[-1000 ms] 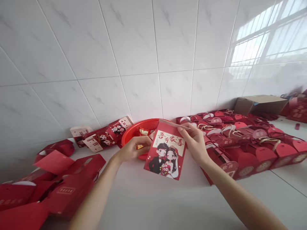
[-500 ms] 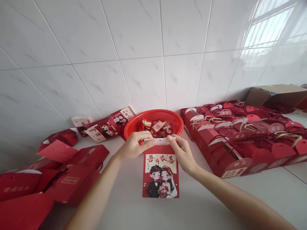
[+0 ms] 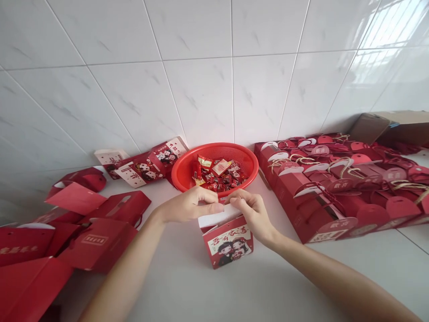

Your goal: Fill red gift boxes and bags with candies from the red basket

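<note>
Straight ahead, a glossy white tiled wall point(image 3: 201, 103) fills the back, wispy grey veins point(image 3: 129, 105) drifting across it, grey joints point(image 3: 232, 103) running up and along. Top right, a barred window reflection point(image 3: 392, 27) gleams bright off the glaze! Below, a pale grey tabletop point(image 3: 181, 281) spreads out, one thin dark seam point(image 3: 412, 242) slicing it at right, while the wall's lower left sits dimmer.

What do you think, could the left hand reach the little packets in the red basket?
Probably yes: the red basket is just beyond the left hand, open on top, with no lid over the packets. It would likely have to leave the white flap of the small red box first.
</note>
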`<state>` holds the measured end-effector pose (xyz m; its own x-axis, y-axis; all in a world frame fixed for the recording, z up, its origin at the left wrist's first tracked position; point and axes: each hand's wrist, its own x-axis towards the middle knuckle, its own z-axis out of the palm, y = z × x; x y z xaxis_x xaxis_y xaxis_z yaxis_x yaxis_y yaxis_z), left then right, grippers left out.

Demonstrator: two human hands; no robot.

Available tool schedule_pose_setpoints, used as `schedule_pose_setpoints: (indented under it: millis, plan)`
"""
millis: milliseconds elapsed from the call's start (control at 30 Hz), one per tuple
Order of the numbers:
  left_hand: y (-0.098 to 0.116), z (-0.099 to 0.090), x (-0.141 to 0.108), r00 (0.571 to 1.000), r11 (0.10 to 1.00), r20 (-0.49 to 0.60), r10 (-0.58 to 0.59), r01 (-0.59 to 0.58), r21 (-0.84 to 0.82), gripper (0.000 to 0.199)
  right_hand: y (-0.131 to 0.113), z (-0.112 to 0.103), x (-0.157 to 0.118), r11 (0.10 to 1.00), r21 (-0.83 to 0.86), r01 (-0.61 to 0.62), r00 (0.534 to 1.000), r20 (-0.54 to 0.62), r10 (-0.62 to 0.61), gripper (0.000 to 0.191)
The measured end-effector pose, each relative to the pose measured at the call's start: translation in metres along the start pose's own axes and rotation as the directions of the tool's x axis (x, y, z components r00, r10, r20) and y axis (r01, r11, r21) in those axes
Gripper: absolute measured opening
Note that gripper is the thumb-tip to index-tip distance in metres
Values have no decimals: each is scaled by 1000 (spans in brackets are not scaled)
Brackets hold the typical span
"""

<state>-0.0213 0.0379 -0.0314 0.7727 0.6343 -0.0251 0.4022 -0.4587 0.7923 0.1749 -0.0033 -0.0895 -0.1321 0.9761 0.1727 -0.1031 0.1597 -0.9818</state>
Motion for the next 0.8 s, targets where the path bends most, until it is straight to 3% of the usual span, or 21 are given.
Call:
schedule_pose_setpoints:
  millis: [200,333,433,533,633,700,800]
  plan:
    - [-6,1,0,974,986,203,-98,122,-111,55,-5,-5,3,999,-41,-9,995,98,13,22]
    - [-6,0,2,976,989,209,-62,89,-120,54,-21,-13,17,989,-54,134,991,-10,-135,28]
    - [0,1,2,979,991,201,-30,55,-120,55,-27,-19,42,965,-83,250,958,-123,-259,30]
    - [7,0,0,990,993,142,-5,21,-114,56,-24,-24,78,956,-119,270,938,-193,-289,29]
    - [7,-10,2,999,992,45,-14,19,-123,55,-15,-24,111,963,-169,209,957,-166,-237,25]
    - [1,-22,9,997,996,-52,-63,59,-63,53,-8,-21,126,966,-196,167,968,-152,-198,22]
    - [-16,-41,29,967,958,-173,-189,220,184,42,3,-16,137,971,-194,136,973,-157,-168,20]
